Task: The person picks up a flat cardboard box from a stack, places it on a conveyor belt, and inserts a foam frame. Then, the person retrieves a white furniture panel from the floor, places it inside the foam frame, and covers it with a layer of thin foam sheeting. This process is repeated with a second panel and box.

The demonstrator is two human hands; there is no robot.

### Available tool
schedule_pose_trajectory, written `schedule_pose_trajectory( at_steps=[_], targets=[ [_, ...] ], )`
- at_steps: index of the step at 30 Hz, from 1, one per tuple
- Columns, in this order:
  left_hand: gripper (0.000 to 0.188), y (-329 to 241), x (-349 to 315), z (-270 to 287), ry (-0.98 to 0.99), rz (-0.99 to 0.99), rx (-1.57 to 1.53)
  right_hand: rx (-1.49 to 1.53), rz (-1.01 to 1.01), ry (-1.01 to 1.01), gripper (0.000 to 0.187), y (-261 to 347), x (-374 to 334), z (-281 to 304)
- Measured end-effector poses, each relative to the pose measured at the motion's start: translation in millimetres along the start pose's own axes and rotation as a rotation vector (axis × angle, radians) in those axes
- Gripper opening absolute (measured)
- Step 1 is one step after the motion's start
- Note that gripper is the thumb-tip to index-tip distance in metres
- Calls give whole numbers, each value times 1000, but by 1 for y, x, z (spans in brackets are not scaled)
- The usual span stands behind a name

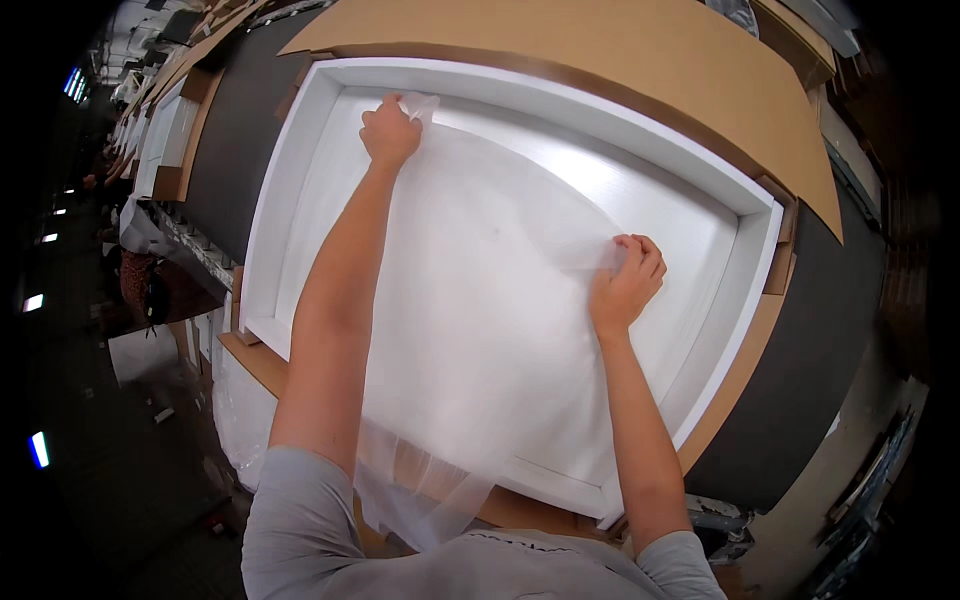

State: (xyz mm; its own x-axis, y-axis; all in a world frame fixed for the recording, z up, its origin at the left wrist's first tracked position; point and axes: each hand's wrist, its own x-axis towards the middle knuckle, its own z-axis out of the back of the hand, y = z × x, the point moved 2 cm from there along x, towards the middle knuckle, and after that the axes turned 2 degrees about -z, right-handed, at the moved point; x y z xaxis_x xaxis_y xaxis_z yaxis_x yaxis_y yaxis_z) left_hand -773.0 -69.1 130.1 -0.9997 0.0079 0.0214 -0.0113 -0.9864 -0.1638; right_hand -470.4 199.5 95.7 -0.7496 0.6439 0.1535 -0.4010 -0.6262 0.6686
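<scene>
A translucent white foam sheet [480,290] stretches between my two hands over a shallow white box-shaped panel with raised sides [690,160]. My left hand [392,132] pinches the sheet's far left corner, close to the panel's far wall. Toward the right, my right hand [628,280] grips the sheet's other edge above the panel floor, fingers curled. The sheet's near end hangs over the panel's front side, against my shirt. Much of the panel floor is hidden beneath the sheet.
An open brown cardboard carton surrounds the panel, its far flap [580,40] spread out beyond it. Dark belt surface [800,370] shows on the right and at the far left. Another white piece in cardboard [170,135] stands farther along the line, with people beyond.
</scene>
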Motion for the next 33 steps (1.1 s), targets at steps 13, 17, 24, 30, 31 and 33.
schedule_pose_trajectory(
  at_steps=[13,17,24,30,31,33],
  targets=[
    [79,58,-192,79,126,-386,-39,993,-757,98,36,-50,90,5],
    [81,77,-250,50,414,-218,103,321,-122,-428,36,-4,87,65],
    [73,104,-257,45,295,-163,11,-309,981,332,47,99,-4,3],
    [50,186,-358,163,-450,70,-182,-414,758,345,57,26,10,-29],
    [47,212,-392,162,-590,309,-172,-385,770,352,57,30,9,-30],
    [29,296,-494,100,-389,837,-855,-320,800,361,57,35,4,-42]
  ],
)
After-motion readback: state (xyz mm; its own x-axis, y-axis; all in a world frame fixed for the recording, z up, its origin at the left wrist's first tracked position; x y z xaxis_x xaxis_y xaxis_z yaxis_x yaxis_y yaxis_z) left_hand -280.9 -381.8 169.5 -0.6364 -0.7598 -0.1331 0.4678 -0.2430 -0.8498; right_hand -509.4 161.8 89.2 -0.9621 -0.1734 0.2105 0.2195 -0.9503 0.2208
